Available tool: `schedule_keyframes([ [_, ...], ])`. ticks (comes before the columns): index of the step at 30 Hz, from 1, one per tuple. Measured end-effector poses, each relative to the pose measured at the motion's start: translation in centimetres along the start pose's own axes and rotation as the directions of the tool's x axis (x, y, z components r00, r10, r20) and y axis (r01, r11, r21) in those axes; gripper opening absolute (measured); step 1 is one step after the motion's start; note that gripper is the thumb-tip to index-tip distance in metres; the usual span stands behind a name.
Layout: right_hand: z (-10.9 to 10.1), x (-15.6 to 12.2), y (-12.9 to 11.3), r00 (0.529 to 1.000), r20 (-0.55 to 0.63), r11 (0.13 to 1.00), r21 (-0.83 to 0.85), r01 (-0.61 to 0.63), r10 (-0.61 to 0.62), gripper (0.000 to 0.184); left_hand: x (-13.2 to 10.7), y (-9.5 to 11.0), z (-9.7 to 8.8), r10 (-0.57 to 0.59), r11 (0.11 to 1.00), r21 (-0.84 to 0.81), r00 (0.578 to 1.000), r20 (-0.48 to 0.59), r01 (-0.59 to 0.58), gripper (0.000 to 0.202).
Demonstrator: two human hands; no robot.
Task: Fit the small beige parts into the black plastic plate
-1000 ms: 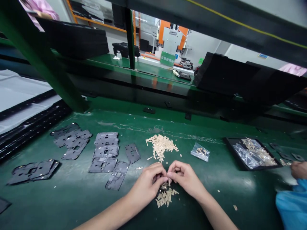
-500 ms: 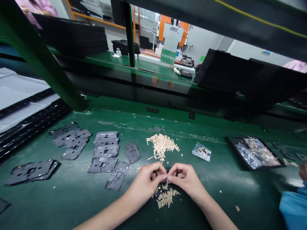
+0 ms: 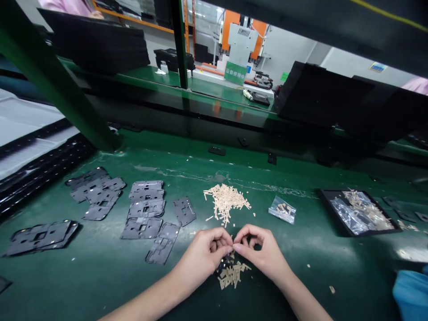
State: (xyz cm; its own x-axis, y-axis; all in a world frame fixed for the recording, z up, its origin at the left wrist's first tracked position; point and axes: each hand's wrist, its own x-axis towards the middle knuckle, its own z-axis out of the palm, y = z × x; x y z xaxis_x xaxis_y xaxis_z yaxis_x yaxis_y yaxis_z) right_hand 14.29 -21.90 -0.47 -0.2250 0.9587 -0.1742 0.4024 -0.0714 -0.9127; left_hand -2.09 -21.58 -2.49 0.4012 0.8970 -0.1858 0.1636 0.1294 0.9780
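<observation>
Green tabletop [image 3: 100, 285] is filling most of the lower view. Black tray [image 3: 337, 214] is sitting far R, its rim enclosing clear plastic + pale bits; co-worker's blue sleeve [image 3: 413, 292] is poking in at R edge. Dark plates [image 3: 146, 209] are lying in overlapping groups on the L side, nearest ones lying close to L hand. L hand [image 3: 207, 254] and R hand [image 3: 262, 252] are meeting ctr, thumb + index pinching tight on each; can't tell what the 2 pinches are gripping, too small. Main pile of pale strips [image 3: 225, 201] is spreading just beyond the fingertips; smaller pile [image 3: 234, 275] is lying right below them, beside a partly hidden dark part [image 3: 223, 264]. Small clear bag [image 3: 282, 209] is resting btwn main pile and tray. Open room is running from R hand toward sleeve, w/ only tiny scraps [image 3: 332, 290] dotting it.
</observation>
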Motion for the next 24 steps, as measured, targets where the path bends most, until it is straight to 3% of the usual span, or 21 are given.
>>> schedule_keyframes([
  [3, 0.1, -0.1, -0.1, 0.998, 0.002, 0.996, -0.055, 0.065, -0.065, 0.009, -0.1, 0.3, 0.0, -0.011, 1.0, 0.001, 1.0, -0.023, 0.011, 0.007],
  [9, 0.3, -0.2, 0.3, 0.996, -0.028, 0.99, -0.115, 0.078, -0.082, 0.007, -0.1, 0.3, -0.1, -0.001, 1.0, 0.019, 0.999, -0.047, 0.002, 0.007],
  [13, 0.1, -0.1, 0.3, 0.995, -0.091, 0.998, 0.046, 0.037, -0.033, 0.013, -0.4, 0.1, 0.0, 0.094, 0.979, 0.18, 0.995, 0.009, -0.094, 0.009],
  [17, -0.2, 0.0, 0.4, 0.999, -0.023, 0.969, 0.247, -0.018, 0.024, 0.016, -1.2, 0.4, 0.3, 0.262, 0.914, 0.303, 0.963, 0.068, -0.27, 0.022],
  [20, -0.3, -0.1, 0.4, 1.0, -0.005, 0.956, 0.293, -0.006, 0.008, 0.017, -1.4, 0.7, 0.3, 0.23, 0.931, 0.284, 0.973, 0.029, -0.228, 0.017],
  [22, -0.3, -0.2, 0.3, 1.0, 0.001, 0.955, 0.296, 0.006, -0.007, 0.017, -1.3, 0.7, 0.3, 0.157, 0.972, 0.176, 0.987, 0.012, -0.157, 0.005],
  [24, -0.2, -0.3, 0.1, 1.0, 0.005, 0.961, 0.276, 0.017, -0.019, 0.016, -1.1, 0.7, 0.2, 0.103, 0.993, 0.057, 0.994, 0.026, -0.105, 0.01],
])
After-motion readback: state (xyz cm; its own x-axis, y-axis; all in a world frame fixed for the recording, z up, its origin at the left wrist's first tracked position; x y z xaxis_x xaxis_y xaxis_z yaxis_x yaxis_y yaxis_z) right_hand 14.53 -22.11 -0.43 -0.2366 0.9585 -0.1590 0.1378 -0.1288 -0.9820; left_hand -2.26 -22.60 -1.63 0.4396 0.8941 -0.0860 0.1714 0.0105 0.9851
